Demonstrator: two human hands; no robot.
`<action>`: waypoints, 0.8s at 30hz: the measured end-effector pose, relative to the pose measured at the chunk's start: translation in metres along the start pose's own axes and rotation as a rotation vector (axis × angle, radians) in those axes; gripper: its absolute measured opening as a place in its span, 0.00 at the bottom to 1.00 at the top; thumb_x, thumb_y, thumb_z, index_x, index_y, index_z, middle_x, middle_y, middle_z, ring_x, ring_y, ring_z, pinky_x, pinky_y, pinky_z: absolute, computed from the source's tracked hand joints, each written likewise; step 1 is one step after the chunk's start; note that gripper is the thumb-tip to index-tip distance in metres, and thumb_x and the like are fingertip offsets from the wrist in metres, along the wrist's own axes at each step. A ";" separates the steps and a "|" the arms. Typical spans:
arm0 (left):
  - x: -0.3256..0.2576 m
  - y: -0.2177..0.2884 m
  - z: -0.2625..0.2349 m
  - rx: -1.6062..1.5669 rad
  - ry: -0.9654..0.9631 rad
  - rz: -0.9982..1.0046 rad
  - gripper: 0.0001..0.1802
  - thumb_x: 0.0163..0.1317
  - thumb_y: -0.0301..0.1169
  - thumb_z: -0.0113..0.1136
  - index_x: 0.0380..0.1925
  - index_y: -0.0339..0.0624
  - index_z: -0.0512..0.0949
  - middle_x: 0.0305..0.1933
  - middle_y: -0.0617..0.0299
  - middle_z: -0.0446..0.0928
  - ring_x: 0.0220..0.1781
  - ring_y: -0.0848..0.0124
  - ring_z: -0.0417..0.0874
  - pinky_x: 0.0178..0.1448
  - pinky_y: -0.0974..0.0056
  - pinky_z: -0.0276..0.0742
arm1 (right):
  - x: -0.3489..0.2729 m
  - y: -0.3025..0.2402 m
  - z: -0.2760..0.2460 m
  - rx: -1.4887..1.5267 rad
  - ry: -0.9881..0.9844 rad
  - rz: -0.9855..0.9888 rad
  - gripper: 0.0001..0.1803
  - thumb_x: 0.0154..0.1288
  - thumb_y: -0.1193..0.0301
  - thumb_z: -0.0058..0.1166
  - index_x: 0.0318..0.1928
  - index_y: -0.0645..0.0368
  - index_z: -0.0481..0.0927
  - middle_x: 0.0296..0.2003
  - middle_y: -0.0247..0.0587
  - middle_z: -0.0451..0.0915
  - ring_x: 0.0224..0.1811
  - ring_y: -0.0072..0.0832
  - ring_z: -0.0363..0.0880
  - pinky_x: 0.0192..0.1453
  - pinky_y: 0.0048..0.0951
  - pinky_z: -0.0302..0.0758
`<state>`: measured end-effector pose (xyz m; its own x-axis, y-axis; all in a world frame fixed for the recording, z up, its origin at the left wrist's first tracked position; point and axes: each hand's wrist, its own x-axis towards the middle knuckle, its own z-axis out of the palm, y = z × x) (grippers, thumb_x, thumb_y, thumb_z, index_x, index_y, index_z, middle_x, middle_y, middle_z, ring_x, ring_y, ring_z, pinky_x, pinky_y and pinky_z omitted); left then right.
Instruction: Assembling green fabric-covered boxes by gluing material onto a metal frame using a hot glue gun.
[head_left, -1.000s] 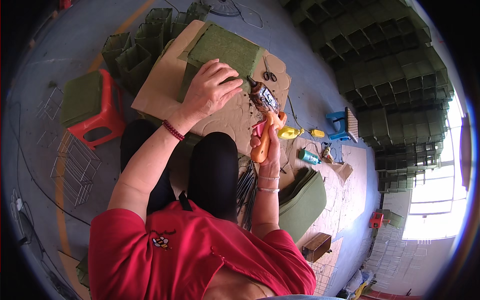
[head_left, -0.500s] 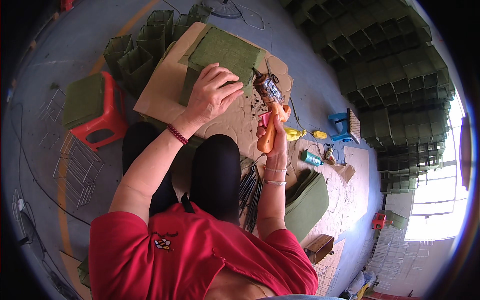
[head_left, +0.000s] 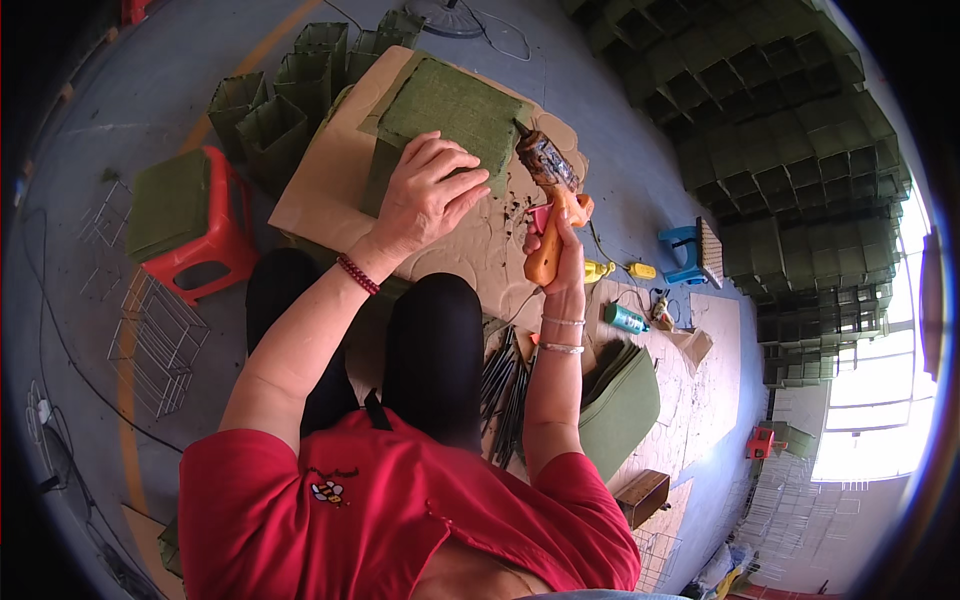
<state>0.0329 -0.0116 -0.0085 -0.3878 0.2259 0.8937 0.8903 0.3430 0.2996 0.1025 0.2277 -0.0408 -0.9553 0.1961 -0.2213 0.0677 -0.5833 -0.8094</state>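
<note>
My right hand is wrapped around the handle of an orange glue gun. Its dark, stained nozzle end points up and left, with the tip close to the right edge of a green fabric-covered box. The box lies on a sheet of brown cardboard in front of my knees. My left hand rests at the near edge of the box, fingers bent and a little apart; whether the fingertips pinch the fabric is hard to make out.
Several open green boxes stand behind the cardboard at left. A red stool with a green pad is on my left. To my right are dark rods, green sheets, a teal bottle and a blue stool. Stacked green boxes fill the far right.
The glue gun has shifted slightly right and turned, its nozzle now at the box's upper right corner. My left hand has barely moved.
</note>
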 end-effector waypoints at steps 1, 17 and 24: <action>0.000 0.000 0.000 -0.001 -0.002 -0.003 0.10 0.48 0.27 0.69 0.32 0.43 0.83 0.39 0.65 0.78 0.45 0.66 0.78 0.60 0.54 0.70 | 0.003 -0.001 0.001 -0.011 -0.002 -0.009 0.18 0.72 0.55 0.46 0.42 0.59 0.73 0.27 0.41 0.76 0.22 0.27 0.72 0.27 0.25 0.72; -0.001 -0.005 0.004 -0.002 0.020 0.010 0.08 0.49 0.28 0.68 0.32 0.44 0.82 0.38 0.66 0.77 0.45 0.67 0.77 0.62 0.54 0.68 | 0.010 -0.010 0.000 0.016 -0.007 0.015 0.15 0.69 0.57 0.51 0.46 0.55 0.72 0.28 0.40 0.76 0.22 0.27 0.72 0.25 0.24 0.72; -0.001 -0.004 0.003 0.006 0.025 0.017 0.08 0.49 0.26 0.68 0.32 0.44 0.83 0.38 0.65 0.78 0.44 0.66 0.78 0.59 0.55 0.69 | -0.021 -0.009 0.001 -0.032 -0.010 0.040 0.16 0.69 0.57 0.51 0.46 0.56 0.72 0.28 0.42 0.77 0.21 0.28 0.73 0.25 0.26 0.72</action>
<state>0.0289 -0.0102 -0.0122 -0.3668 0.2089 0.9066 0.8951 0.3447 0.2827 0.1213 0.2277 -0.0287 -0.9545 0.1652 -0.2483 0.1147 -0.5652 -0.8169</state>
